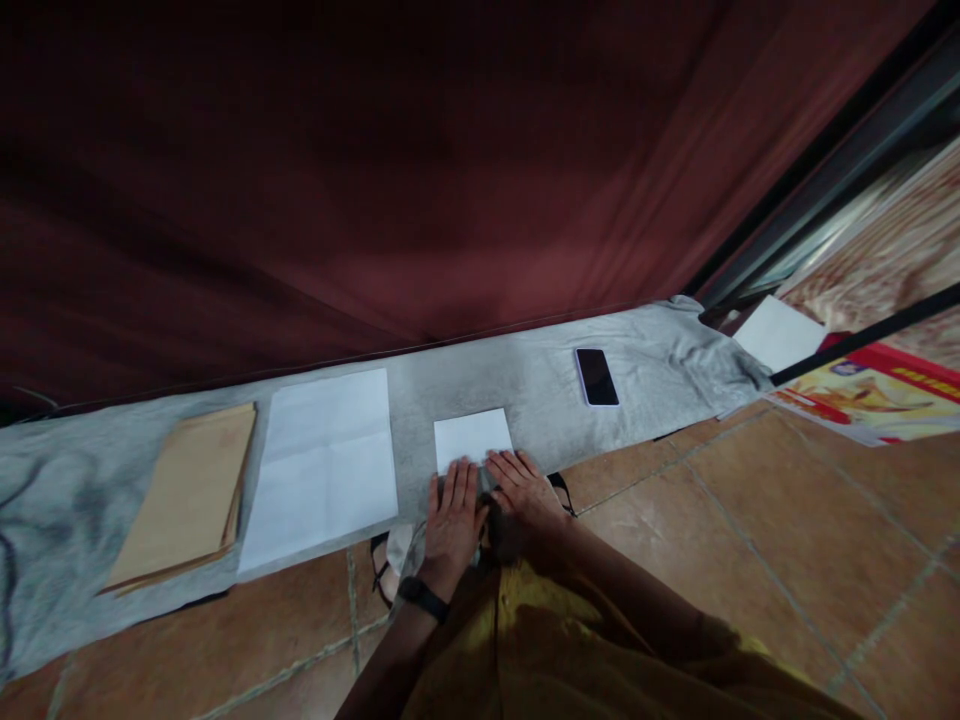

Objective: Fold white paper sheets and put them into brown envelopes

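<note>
Pressing hands: left hand (pixel 451 520) and right hand (pixel 525 487) lie flat, palms down, side by side and almost touching; the fingers are stretched out and nothing is gripped.
Wrist: a dark band (pixel 422 597) sits on the left wrist, nearest to the camera.
Paper: the small folded paper (pixel 474 436) lies on the grey cloth (pixel 525 385), directly ahead of the hands; the fingertips of both hands rest on its near edge.
Direction: from the fingers the paper reaches away toward the curtain (pixel 375 180); its long side runs left to right, along the cloth.
Nearer hand: the right hand is a little more forward, at the near right corner; the left hand is at the near left corner, slightly further back.
Left side: a big sheet (pixel 322 465) with fold lines lies near the paper but apart from it; further left is a stack of brown envelopes (pixel 187 495).
Right side: a phone (pixel 597 377) with a dark screen, well apart from the hands.
Far: another white sheet (pixel 776 333) beyond the cloth's right end, and the red curtain behind everything.
</note>
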`<state>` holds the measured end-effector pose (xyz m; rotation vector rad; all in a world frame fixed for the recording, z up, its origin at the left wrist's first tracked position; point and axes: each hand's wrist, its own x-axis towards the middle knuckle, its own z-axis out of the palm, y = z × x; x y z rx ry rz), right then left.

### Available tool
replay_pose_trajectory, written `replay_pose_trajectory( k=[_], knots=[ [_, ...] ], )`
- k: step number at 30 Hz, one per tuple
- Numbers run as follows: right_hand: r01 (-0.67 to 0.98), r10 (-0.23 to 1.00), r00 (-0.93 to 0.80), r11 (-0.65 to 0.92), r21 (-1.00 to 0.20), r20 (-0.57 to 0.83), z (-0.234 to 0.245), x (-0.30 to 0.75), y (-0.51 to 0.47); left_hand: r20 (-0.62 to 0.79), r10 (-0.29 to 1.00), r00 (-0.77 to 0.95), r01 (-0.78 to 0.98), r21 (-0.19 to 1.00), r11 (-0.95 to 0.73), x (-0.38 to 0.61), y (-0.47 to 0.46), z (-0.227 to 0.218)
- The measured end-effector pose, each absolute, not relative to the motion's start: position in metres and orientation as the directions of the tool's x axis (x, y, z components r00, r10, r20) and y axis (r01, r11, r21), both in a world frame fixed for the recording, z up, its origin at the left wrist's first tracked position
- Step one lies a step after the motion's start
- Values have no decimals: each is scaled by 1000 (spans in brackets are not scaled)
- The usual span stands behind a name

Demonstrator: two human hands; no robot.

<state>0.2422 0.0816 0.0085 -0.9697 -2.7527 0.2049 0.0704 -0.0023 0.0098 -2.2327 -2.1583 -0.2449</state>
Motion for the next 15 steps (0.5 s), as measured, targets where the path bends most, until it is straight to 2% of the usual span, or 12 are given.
replay_pose_trajectory(
  k=[15],
  knots=[
    [624, 655, -737, 754, -205, 166, 5, 265, 87, 106, 994, 9, 998, 54, -14, 64, -9, 14]
  ],
)
